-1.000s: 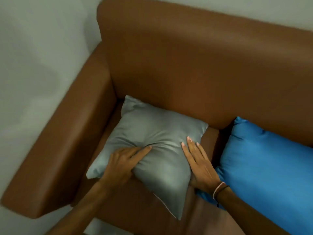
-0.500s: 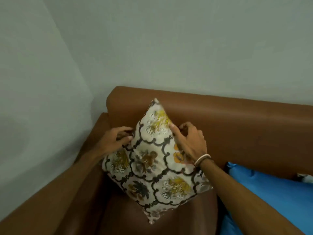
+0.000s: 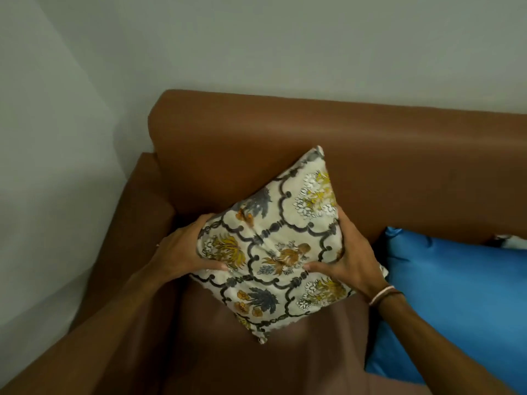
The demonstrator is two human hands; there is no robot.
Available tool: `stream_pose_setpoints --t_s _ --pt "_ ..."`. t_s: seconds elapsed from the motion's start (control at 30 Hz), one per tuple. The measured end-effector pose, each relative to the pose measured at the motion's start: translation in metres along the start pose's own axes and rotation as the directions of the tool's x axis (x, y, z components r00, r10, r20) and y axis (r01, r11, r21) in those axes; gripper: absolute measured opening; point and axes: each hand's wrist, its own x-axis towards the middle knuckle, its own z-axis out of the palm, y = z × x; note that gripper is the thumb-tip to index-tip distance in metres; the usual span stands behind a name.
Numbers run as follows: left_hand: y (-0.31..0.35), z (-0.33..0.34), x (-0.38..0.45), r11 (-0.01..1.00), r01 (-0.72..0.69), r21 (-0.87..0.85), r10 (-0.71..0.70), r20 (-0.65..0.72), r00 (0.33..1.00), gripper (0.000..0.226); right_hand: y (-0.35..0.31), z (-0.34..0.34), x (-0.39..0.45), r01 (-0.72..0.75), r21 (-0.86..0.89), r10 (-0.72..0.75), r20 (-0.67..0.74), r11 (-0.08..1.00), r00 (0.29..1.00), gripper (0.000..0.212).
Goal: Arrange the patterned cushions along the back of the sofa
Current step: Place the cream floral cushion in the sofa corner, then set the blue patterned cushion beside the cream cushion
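A cream cushion [image 3: 279,240] with grey lattice and yellow-orange flowers stands on one corner in the left end of the brown sofa [image 3: 285,132], leaning against the backrest. My left hand [image 3: 185,249] grips its left corner, thumb across the front. On its right edge my right hand [image 3: 348,260] holds it, thumb pressed on the front, with bands on the wrist. A small piece of another patterned cushion [image 3: 510,240] shows at the far right, behind the blue one.
A plain blue cushion [image 3: 456,295] lies on the seat just right of my right arm. The sofa's left armrest [image 3: 134,223] stands close beside my left hand. Grey walls meet in a corner behind the sofa.
One second ago my hands pressed a grey cushion lying flat. Since half a second ago the patterned cushion has shifted right and both hands have dropped from its upper edges to its sides.
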Motion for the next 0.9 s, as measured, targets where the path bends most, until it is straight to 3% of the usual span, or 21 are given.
stream_pose_setpoints --t_s 0.13,0.23,0.37,0.57,0.63,0.73,0.8,0.83,0.9 --pt "-0.003 -0.016 -0.010 0.995 -0.007 -0.097 -0.008 -0.153 0.988 0.104 -0.037 -0.011 0.016 0.182 -0.080 -0.192 -0.138 0.980 0.972 0.125" --pt "-0.002 -0.033 -0.010 0.996 -0.019 -0.085 -0.003 -0.244 0.970 0.109 -0.061 -0.019 0.029 0.216 -0.190 -0.253 -0.196 0.958 0.948 0.118" --pt "0.004 -0.044 -0.005 0.997 -0.042 -0.058 0.027 -0.231 0.973 0.111 -0.069 -0.021 0.032 0.228 -0.263 -0.289 -0.224 0.938 0.931 0.112" --pt "0.010 -0.035 -0.013 0.980 0.121 0.156 -0.089 -0.199 0.976 0.133 -0.062 -0.008 0.029 0.250 -0.339 -0.329 -0.200 0.907 0.923 0.113" --pt "0.021 -0.030 -0.023 0.951 0.164 0.262 -0.085 -0.286 0.954 0.132 -0.058 -0.008 0.027 0.264 -0.346 -0.341 -0.181 0.900 0.923 0.118" --pt "0.050 0.008 -0.053 0.907 0.081 0.413 0.160 -0.517 0.841 0.102 -0.037 -0.018 0.016 0.291 -0.341 -0.349 -0.122 0.894 0.929 0.124" --pt "0.079 0.061 -0.077 0.895 -0.061 0.443 0.324 -0.549 0.770 0.081 -0.011 -0.033 0.001 0.253 -0.330 -0.296 -0.085 0.909 0.951 0.125" --pt "0.094 0.092 -0.086 0.899 -0.128 0.420 0.355 -0.523 0.775 0.071 0.005 -0.042 -0.011 0.213 -0.331 -0.251 -0.075 0.919 0.965 0.123" --pt "0.132 0.156 -0.097 0.950 -0.156 0.271 0.255 -0.379 0.890 0.062 0.046 -0.063 -0.042 0.090 -0.354 -0.136 -0.108 0.931 0.985 0.115"
